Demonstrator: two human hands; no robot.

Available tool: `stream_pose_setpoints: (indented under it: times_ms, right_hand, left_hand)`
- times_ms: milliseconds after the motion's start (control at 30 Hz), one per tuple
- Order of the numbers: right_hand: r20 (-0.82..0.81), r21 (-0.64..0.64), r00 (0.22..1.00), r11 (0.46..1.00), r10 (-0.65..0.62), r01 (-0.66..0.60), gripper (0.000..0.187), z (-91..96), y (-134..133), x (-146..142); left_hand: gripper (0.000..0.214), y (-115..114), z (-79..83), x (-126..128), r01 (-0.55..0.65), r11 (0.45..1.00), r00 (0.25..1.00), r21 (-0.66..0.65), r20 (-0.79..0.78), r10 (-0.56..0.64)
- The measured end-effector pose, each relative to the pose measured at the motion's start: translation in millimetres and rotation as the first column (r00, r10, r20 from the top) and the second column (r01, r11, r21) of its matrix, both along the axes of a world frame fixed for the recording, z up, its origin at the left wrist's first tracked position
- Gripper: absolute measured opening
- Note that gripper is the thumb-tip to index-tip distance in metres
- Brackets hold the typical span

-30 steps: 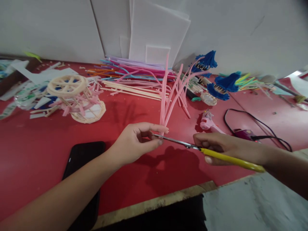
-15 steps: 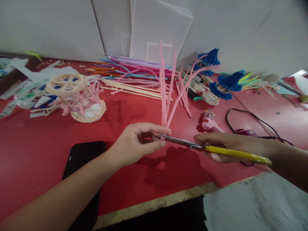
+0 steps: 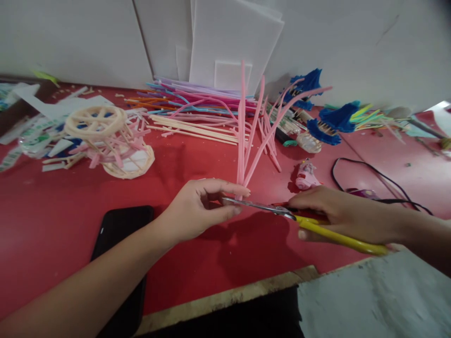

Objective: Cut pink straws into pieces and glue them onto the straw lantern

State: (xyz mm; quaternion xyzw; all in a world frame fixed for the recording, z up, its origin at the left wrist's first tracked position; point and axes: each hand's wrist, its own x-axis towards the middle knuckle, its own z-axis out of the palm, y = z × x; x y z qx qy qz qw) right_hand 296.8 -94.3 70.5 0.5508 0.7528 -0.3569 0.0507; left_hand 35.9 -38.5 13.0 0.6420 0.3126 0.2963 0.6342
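Several pink pipe cleaners (image 3: 241, 136) stand up in a fan, their lower ends pinched between the thumb and forefinger of my left hand (image 3: 197, 209). My right hand (image 3: 338, 216) grips yellow-handled scissors (image 3: 331, 237) by their handles. Their metal blades point left and lie at the low ends of the pipe cleaners, close to my left fingertips. Whether the blades touch the stems I cannot tell.
A black phone (image 3: 121, 234) lies beside my left forearm. A wheel-topped stick model (image 3: 95, 123) stands left; coloured pipe cleaners (image 3: 197, 101) and pale sticks (image 3: 193, 130) lie behind. At right are a pink glue gun (image 3: 306, 176), a black cord (image 3: 384, 172) and blue fringed roofs (image 3: 333, 123).
The scissors' yellow handle has swung down and the handles look further apart. The pipe cleaners have shifted slightly right at their tops. My left hand keeps its pinch.
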Motion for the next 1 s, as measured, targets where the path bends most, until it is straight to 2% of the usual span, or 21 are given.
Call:
stream_pose_setpoints:
  times_ms: [100,500,733,800,900,1000]
  right_hand:
    - [0.118,-0.039,0.990,0.997,0.075,-0.071,0.046,-2.2,-1,-4]
    - [0.189,0.052,0.976,0.991,0.112,-0.124,0.039,-14.9,1,-4]
    - [0.094,0.202,0.988,0.969,0.123,-0.139,0.040,-23.4,-7,4]
    - [0.085,0.282,0.995,0.956,0.061,-0.082,0.044,-28.0,-9,7]
    - [0.096,0.356,0.987,0.930,-0.132,0.090,0.046,-37.2,-13,7]
    - [0.115,0.346,0.968,0.922,-0.224,0.173,0.031,-45.5,-18,0]
  left_hand:
    - [0.023,-1,1.2,0,0.010,1.000,1.000,-0.002,0.004,-0.010]
    - [0.024,-1,-0.7,0,0.021,1.000,0.999,0.004,0.029,-0.021]
    - [0.033,2,-4.1,-1,-0.071,0.996,0.997,0.050,-0.026,0.073]
    - [0.038,3,-5.2,0,-0.109,0.994,0.994,0.031,-0.026,0.110]
    - [0.042,6,-7.0,1,-0.218,0.976,0.976,0.023,0.016,0.218]
    - [0.042,9,-8.7,0,-0.310,0.951,0.950,0.017,0.044,0.309]
